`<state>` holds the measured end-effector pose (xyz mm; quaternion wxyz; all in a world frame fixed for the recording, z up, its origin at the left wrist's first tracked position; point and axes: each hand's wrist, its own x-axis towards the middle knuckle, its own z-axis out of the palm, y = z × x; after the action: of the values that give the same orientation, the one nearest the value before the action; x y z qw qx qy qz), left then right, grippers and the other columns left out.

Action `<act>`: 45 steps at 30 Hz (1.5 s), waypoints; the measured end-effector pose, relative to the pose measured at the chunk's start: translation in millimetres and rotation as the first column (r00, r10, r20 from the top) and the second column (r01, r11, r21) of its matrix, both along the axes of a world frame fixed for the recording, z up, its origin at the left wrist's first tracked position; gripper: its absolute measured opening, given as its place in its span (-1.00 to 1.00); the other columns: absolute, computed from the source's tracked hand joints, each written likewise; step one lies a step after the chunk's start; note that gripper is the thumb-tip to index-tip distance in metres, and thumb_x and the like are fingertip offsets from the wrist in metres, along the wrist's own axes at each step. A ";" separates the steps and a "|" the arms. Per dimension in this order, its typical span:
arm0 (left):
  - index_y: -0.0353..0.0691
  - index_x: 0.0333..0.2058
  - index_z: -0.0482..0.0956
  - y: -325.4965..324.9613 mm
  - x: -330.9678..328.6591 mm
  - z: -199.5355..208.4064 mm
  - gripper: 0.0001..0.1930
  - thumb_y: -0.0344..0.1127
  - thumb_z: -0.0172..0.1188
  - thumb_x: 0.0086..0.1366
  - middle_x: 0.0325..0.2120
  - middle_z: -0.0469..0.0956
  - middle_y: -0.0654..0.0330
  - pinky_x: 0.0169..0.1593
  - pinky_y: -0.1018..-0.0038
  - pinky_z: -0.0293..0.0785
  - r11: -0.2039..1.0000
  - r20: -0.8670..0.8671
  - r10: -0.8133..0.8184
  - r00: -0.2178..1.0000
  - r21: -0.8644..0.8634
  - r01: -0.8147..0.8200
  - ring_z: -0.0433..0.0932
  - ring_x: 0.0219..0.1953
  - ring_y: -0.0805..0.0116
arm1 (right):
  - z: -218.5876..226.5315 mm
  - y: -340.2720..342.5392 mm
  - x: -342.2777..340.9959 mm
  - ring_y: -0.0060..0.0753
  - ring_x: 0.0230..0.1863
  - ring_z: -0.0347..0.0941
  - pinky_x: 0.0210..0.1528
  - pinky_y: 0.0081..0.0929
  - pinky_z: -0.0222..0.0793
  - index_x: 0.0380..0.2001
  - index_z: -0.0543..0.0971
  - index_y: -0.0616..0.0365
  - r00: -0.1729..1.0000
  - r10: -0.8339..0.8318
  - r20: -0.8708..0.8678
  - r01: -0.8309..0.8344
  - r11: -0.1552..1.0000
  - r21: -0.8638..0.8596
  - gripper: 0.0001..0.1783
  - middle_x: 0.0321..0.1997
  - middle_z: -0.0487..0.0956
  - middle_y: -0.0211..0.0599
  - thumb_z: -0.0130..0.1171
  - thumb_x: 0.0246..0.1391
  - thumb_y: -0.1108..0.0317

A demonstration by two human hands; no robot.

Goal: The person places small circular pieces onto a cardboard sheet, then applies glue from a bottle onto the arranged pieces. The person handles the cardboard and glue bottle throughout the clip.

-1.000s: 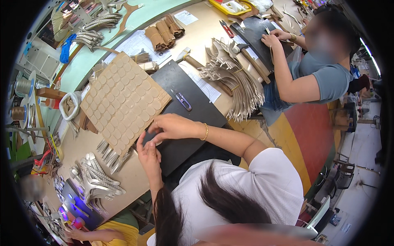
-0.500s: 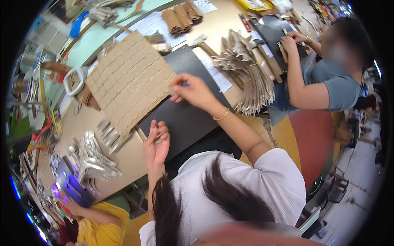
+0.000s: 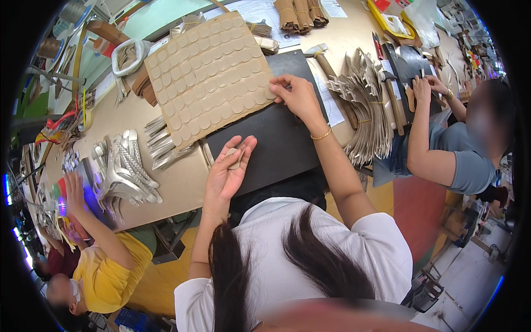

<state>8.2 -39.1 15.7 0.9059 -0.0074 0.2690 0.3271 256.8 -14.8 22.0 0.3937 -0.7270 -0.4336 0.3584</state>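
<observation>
A tan sheet (image 3: 213,77) carries rows of pale oval patches and lies tilted over the far left part of a black board (image 3: 279,152). My right hand (image 3: 298,98) is at the sheet's right edge, its thumb and fingertips pinched together there. What sits between those fingertips is too small to make out. Over the board's near left corner, my left hand (image 3: 227,171) is palm up with curled fingers. It holds a small beige patch (image 3: 237,159) against the fingers.
Bundled grey strips (image 3: 365,119) and a hammer (image 3: 326,61) lie right of the board. Braided silver straps (image 3: 130,166) are at left, near a white bag (image 3: 130,58) of strips. Co-workers sit on both sides; one in blue-grey (image 3: 453,149) works at right.
My right hand has closed in on the sheet's right edge. The patch in my left hand shows more plainly. The view has shifted, and the yellow-sleeved person's hand is raised higher.
</observation>
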 end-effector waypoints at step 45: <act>-0.34 -0.07 0.31 3.6 -0.2 0.3 -0.66 -0.74 -0.04 0.18 -0.12 0.39 -0.09 0.19 0.26 0.38 0.999 -0.040 0.026 0.999 -0.040 -0.027 0.40 0.08 0.02 | -8.8 0.7 -18.6 -0.34 -0.51 0.45 -0.39 -0.42 0.38 -0.38 0.60 0.16 0.878 -0.026 0.478 -0.032 0.993 0.112 -0.85 -0.49 0.50 -0.31 0.22 -0.04 0.35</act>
<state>8.0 -35.5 16.0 0.8956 -0.0230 0.2933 0.3336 238.3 -14.1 13.2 0.3155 -0.7681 -0.5387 0.1421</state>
